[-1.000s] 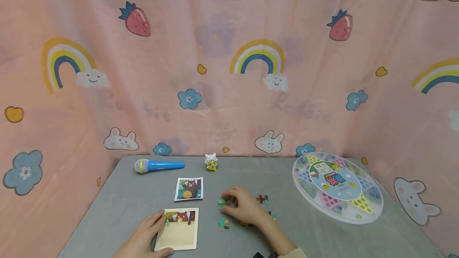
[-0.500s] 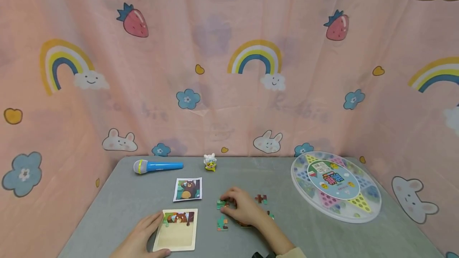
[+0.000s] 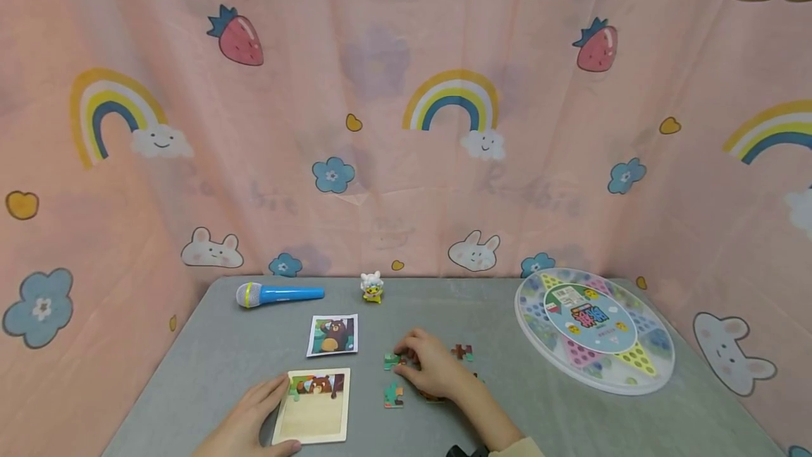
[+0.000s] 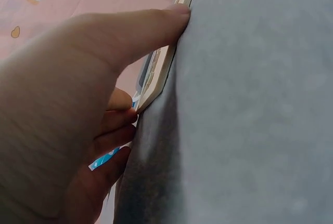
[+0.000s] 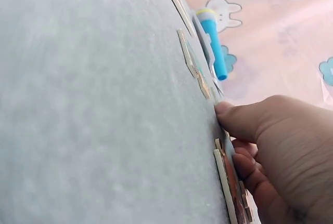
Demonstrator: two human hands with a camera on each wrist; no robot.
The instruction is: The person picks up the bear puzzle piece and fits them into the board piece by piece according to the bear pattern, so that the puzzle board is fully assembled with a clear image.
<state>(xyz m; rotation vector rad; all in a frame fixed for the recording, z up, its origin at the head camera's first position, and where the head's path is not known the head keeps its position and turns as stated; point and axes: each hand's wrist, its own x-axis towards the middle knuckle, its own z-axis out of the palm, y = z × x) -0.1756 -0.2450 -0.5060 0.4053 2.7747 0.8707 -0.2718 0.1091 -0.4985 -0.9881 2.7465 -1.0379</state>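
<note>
The left hand [image 3: 249,420] grips the left side of a wooden puzzle tray [image 3: 311,420], thumb at the near edge and fingers at the upper left; pieces showing a bear's head fill the tray's top. In the left wrist view the hand [image 4: 78,89] holds the tray's edge [image 4: 165,68]. The right hand [image 3: 434,370] has thumb and fingers round a green puzzle piece [image 3: 390,362] lying on the table. Below it lies another green piece [image 3: 393,395]. The right wrist view shows the hand [image 5: 283,154] low over the table, near a brown piece [image 5: 229,182].
A bear picture card [image 3: 333,336] lies behind the tray. Farther back are a blue toy microphone [image 3: 282,294] and a small figurine [image 3: 371,288]. A brown piece [image 3: 462,352] lies right of the right hand, and a round game board [image 3: 593,330] farther right.
The right hand has shifted slightly right, showing more of the green piece. The left hand still holds the tray, and the whole head view has shifted slightly.
</note>
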